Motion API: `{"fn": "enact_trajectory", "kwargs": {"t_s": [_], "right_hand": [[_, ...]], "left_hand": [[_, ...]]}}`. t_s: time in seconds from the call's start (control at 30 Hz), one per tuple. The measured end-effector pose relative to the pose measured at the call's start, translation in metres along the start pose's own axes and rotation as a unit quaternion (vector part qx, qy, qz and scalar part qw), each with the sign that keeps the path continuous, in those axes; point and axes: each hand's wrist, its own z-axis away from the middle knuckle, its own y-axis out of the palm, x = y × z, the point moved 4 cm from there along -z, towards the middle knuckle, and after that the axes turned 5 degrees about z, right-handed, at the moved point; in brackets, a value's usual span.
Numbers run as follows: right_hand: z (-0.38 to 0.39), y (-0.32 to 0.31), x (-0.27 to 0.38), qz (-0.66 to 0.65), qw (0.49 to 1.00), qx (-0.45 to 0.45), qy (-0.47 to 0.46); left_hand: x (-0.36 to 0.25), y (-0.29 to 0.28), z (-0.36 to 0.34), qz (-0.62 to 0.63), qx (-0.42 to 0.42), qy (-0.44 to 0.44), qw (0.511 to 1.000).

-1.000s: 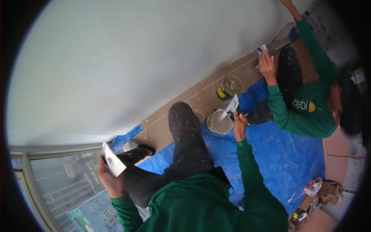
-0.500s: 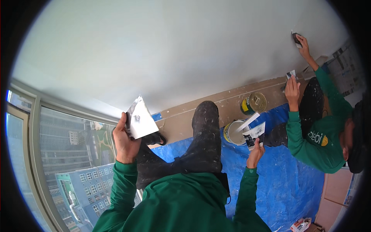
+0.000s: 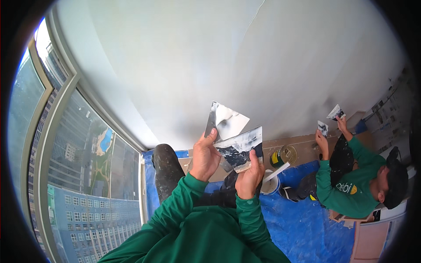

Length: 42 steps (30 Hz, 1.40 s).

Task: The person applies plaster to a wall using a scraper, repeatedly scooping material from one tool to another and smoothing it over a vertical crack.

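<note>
My left hand [image 3: 205, 158] is closed round a flat metal putty knife [image 3: 231, 122], its bright, greyish-white blade tilted up toward the wall [image 3: 175, 65]. Close beside it, my right hand [image 3: 250, 179] grips a second putty knife [image 3: 241, 147], thumb on its face. White putty and dark smears cover that wide blade. The two blades overlap in view, the right one in front; whether they touch I cannot tell. Below and right of my right hand stands an open bucket [image 3: 271, 186] of whitish filler with a pale stick [image 3: 278, 171] leaning in it.
A co-worker [image 3: 351, 193] in green crouches at the right, a putty knife in each hand. Behind the bucket stands a yellow-and-dark tin [image 3: 285, 156]. Blue sheeting [image 3: 302, 223] covers the floor. A tall window [image 3: 101, 153] borders the left side.
My hands have come together in front of me, each still holding its putty knife. The view has shifted, and the co-worker's raised hand has come down from the wall.
</note>
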Motion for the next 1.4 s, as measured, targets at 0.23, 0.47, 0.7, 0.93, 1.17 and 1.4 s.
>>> {"fn": "enact_trajectory", "kwargs": {"t_s": [0.23,0.47,0.7,0.93,1.17,1.4], "right_hand": [[-0.005,0.009,0.054,0.351,0.885,0.074,-0.296],[-0.013,0.022,0.066,0.258,0.9,0.134,-0.325],[0.037,0.056,0.063,0.339,0.797,0.307,-0.395],[0.027,0.05,0.061,0.488,0.75,0.246,-0.374],[-0.037,-0.025,0.072,0.593,0.711,0.198,-0.322],[-0.096,-0.251,0.017,0.358,0.922,-0.149,0.006]], "left_hand": [[-0.008,-0.015,0.023,-0.377,0.149,0.104,0.908],[-0.022,-0.035,0.017,-0.56,0.211,0.034,0.8],[-0.003,-0.085,-0.015,-0.022,-0.115,-0.125,0.985],[-0.015,-0.024,-0.01,-0.115,-0.06,-0.063,0.99],[-0.009,-0.014,-0.051,-0.105,-0.064,-0.086,0.989],[-0.005,-0.055,-0.074,-0.146,-0.064,-0.116,0.98]]}}
